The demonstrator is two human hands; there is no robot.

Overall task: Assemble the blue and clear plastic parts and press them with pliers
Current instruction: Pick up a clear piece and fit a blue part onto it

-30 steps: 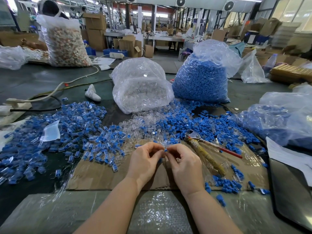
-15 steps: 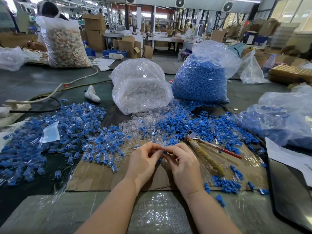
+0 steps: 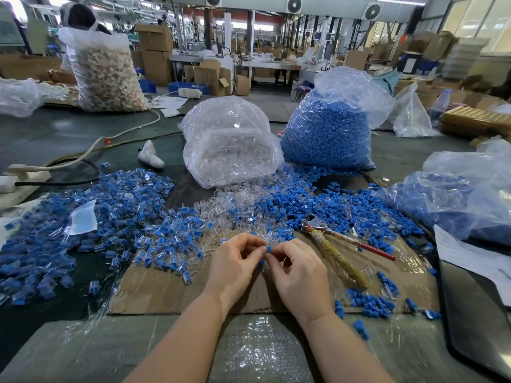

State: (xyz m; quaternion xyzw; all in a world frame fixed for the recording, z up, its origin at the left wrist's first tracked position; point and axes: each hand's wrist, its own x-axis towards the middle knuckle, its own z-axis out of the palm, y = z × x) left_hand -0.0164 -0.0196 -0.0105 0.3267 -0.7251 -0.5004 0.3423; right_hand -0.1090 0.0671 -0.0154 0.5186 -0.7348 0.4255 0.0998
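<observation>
Two bare hands are seen meeting over a flat sheet of brown cardboard [image 3: 166, 291] at the near middle of the worktable. Left hand [image 3: 235, 268] and right hand [image 3: 300, 275] are brought fingertip to fingertip, fingers curled inward; a small blue plastic part [image 3: 268, 248] is pinched between the thumb and forefinger tips of both. A second bit of blue [image 3: 261, 263] is visible just below, between the hands; which hand holds it cannot be told. Whether a clear piece is also held cannot be told. Pliers with a tape-wrapped handle and a red handle [image 3: 336, 251] are laid on the cardboard just right of the right hand, untouched, jaws pointing away from the person. Loose blue plastic parts [image 3: 326, 205] are spread beyond the pliers, and loose clear plastic parts [image 3: 235, 208] are scattered beyond the hands. A wide heap of joined blue-and-clear pieces [image 3: 91, 222] is spread to the left. Behind stand a transparent bag of clear parts [image 3: 232, 145] and, touching it on the right, a transparent bag of blue parts [image 3: 329, 128]. Another bag holding blue pieces [image 3: 453, 194] is slumped at the far right.
</observation>
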